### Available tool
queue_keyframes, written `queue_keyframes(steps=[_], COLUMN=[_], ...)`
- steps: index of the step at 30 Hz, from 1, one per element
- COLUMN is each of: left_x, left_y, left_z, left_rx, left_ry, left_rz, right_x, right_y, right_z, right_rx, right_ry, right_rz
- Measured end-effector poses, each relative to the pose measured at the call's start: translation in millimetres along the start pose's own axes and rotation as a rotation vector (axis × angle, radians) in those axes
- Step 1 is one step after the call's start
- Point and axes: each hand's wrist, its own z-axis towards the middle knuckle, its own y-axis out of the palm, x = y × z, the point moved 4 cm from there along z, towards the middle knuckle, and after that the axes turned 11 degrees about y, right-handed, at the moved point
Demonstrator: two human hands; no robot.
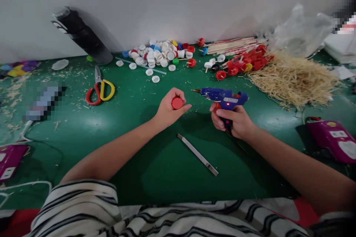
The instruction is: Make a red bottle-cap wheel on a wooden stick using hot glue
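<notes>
Over the middle of the green table, my left hand (170,109) is closed around a red bottle cap (177,103), its round face turned toward me. My right hand (232,120) grips a blue glue gun (222,95) by its handle, with fingers at the orange trigger. A small red light glows on the gun's side. Its nozzle points left, a short gap away from the cap and my left hand. Below both hands lies a slim utility knife (197,154), slanting across the table.
At the back are piles of white and coloured bottle caps (160,54), red caps on sticks (244,63), wooden sticks (230,46) and straw-like shreds (294,79). Scissors (100,90), a black bottle (86,37) and a phone (43,100) stand left. Purple power boxes (332,140) flank both sides.
</notes>
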Motion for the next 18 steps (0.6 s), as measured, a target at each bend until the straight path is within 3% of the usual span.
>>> queue_keyframes(steps=[11,18], left_x=[-21.8,-20.0], left_y=[6.4,4.2], left_z=[-10.1,-14.4], left_rx=[-0.040,-0.032], left_ry=[0.086,0.165], left_rz=[-0.262,-0.134], right_x=[3.3,3.7], right_y=[0.0,0.7], right_z=[-2.5,-2.9], right_rx=[-0.039,-0.051], right_ry=[-0.056,-0.074], right_rz=[-0.122,-0.144])
